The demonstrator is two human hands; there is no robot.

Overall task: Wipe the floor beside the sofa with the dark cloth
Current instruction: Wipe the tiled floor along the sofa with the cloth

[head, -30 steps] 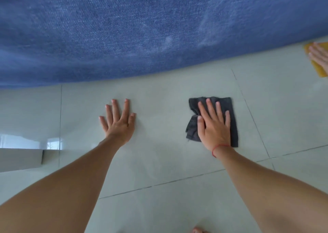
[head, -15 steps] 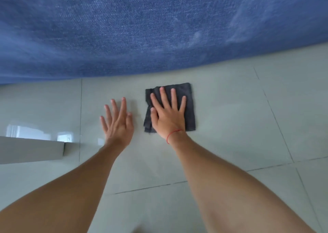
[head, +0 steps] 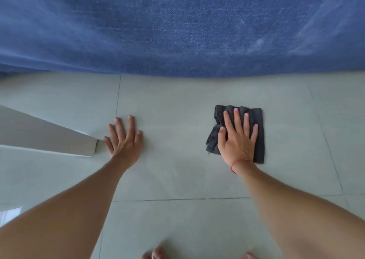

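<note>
While bare toes peek in at the bottom, the left hand lies flat and empty on the smooth, shiny floor. The right hand presses spread fingers on the dark cloth, not gripping it. It looks soft, light and crumply; pushing from the middle seems best. Behind sits the fuzzy blue sofa.

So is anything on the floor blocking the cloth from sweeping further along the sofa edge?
Nothing visible. The right hand lies flat on the dark cloth, with bare tile floor between it and the blue sofa. The left hand rests on the tiles, well apart.
</note>
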